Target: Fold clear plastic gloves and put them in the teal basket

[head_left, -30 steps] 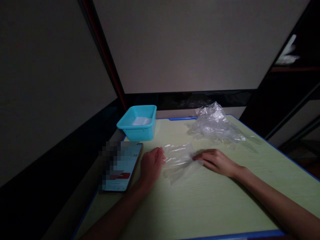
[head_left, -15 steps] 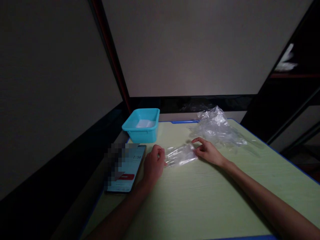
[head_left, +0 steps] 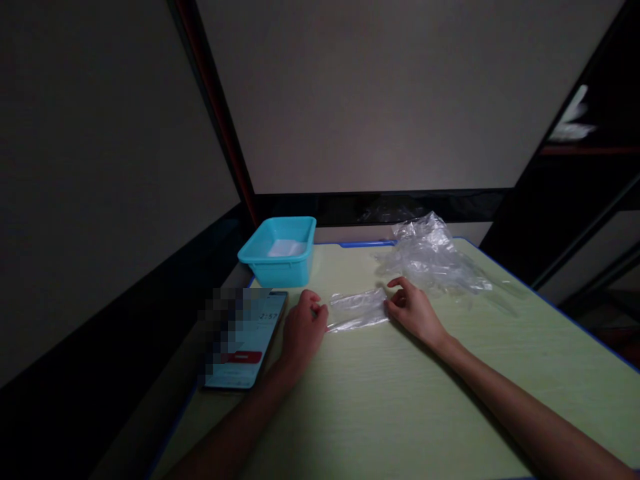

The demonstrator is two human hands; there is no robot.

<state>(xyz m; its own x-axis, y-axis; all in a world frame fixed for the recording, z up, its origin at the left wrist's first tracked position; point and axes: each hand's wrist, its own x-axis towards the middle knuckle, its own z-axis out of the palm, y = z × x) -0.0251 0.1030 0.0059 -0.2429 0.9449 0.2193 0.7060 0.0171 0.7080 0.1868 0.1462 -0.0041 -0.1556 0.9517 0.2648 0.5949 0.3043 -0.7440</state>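
A small clear plastic bag [head_left: 357, 311] lies stretched flat just over the pale green table, between my two hands. My left hand [head_left: 305, 325] pinches its left end, thumb and fingers together. At the right end, my right hand [head_left: 413, 310] grips the bag's edge between thumb and fingers, with the index finger curved outward above it. Behind my right hand is a loose heap of clear plastic bags [head_left: 433, 257]. A phone [head_left: 245, 347] with a lit screen lies left of my left hand.
A turquoise plastic basket [head_left: 280, 272] with something white [head_left: 287, 248] inside stands at the back left of the table [head_left: 370, 400]. The table has a blue edge. A pale panel [head_left: 370, 100] rises behind it.
The bag looks flatter and straighter between my hands. My right index finger has drawn in slightly. The whole view has shifted a little; basket and heap stay in place.
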